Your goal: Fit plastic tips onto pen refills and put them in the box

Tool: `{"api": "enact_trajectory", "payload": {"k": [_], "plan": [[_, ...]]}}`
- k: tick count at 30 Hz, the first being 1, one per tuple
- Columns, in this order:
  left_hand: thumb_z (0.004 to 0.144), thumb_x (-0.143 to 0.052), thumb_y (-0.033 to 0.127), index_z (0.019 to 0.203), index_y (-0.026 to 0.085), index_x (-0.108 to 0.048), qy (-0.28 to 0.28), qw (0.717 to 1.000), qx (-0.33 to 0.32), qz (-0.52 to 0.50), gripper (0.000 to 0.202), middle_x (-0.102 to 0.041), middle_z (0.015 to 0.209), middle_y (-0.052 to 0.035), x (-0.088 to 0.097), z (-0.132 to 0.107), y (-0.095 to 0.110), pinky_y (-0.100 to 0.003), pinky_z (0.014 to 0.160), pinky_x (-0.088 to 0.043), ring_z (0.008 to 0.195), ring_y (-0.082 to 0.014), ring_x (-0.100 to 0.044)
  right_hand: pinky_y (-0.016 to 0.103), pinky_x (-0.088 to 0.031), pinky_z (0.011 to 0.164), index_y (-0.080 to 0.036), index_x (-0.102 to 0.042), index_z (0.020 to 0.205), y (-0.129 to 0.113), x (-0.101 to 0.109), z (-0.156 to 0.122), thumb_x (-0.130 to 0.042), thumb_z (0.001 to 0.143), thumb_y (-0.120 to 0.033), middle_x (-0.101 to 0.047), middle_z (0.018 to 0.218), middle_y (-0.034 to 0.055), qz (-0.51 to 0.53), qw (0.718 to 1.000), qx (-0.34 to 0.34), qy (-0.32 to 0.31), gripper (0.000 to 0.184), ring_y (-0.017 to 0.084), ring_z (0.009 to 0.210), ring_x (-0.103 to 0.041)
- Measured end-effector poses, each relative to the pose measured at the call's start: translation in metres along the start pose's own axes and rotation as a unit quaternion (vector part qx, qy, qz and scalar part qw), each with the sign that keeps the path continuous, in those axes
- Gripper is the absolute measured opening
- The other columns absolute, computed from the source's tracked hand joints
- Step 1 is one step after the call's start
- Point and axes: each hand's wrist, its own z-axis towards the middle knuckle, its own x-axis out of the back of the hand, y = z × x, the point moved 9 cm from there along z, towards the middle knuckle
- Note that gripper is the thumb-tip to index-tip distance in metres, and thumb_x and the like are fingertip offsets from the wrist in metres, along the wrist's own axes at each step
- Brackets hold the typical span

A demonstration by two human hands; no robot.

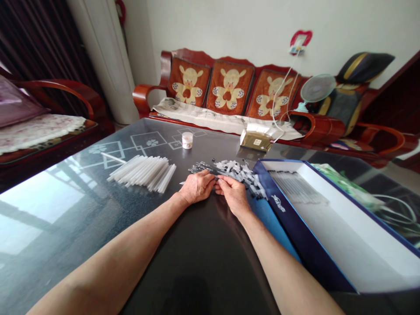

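My left hand [197, 187] and my right hand [233, 192] rest close together on the dark glass table [197, 262], fingers curled. Both pinch at a thin piece at the near edge of a heap of small clear and dark plastic parts [234, 171]; what exactly sits between the fingers is too small to name. A thin pale tube end pokes out left of my left hand. To the left lies a neat row of several translucent white tubes [142, 171]. A blue-sided open box [328, 218] with a white inside lies at the right, holding a few clear tubes.
A small white jar [187, 140] and a tan carton [256, 140] stand farther back on the table. A red wooden sofa [229, 87] with cushions, a small fan [317, 88] and cables lie beyond. An armchair stands at the left.
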Motion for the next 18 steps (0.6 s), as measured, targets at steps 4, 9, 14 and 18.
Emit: {"api": "enact_trajectory", "payload": {"k": [4, 9, 14, 18], "plan": [[0.097, -0.037, 0.030, 0.098, 0.019, -0.065, 0.012, 0.999, -0.032, 0.040, 0.030, -0.062, 0.086, -0.0062, 0.003, 0.001, 0.006, -0.028, 0.074, -0.047, 0.082, -0.0174, -0.059, 0.031, -0.057, 0.059, -0.020, -0.069, 0.086, -0.011, 0.000, -0.003, -0.066, 0.071, -0.047, -0.071, 0.075, 0.0021, -0.051, 0.998, 0.020, 0.000, 0.031, 0.018, 0.065, -0.066], [0.097, -0.036, 0.031, 0.104, 0.018, -0.065, 0.012, 0.995, -0.074, 0.071, 0.033, -0.062, 0.084, -0.0073, 0.002, 0.003, 0.014, -0.034, 0.078, -0.044, 0.079, -0.0192, -0.055, 0.033, -0.056, 0.056, -0.022, -0.061, 0.067, -0.019, 0.002, -0.006, -0.055, 0.078, -0.057, -0.065, 0.065, 0.0033, -0.125, 0.992, 0.022, 0.027, 0.037, 0.020, 0.059, -0.064], [0.097, -0.035, 0.032, 0.103, 0.017, -0.065, 0.019, 0.995, -0.076, 0.067, 0.034, -0.061, 0.084, -0.0075, 0.003, 0.002, 0.014, -0.035, 0.078, -0.042, 0.079, -0.0199, -0.053, 0.035, -0.058, 0.057, -0.021, -0.061, 0.076, -0.016, 0.004, -0.004, -0.057, 0.076, -0.056, -0.065, 0.069, 0.0030, -0.100, 0.995, 0.014, 0.026, 0.035, 0.021, 0.066, -0.065], [0.097, -0.035, 0.032, 0.102, 0.017, -0.066, 0.011, 0.995, -0.074, 0.063, 0.034, -0.061, 0.084, -0.0076, 0.001, 0.002, 0.013, -0.034, 0.078, -0.042, 0.079, -0.0198, -0.053, 0.033, -0.058, 0.059, -0.021, -0.061, 0.078, -0.016, 0.002, -0.004, -0.063, 0.072, -0.051, -0.064, 0.068, 0.0009, -0.088, 0.996, 0.028, 0.003, 0.030, 0.021, 0.070, -0.066]]}}
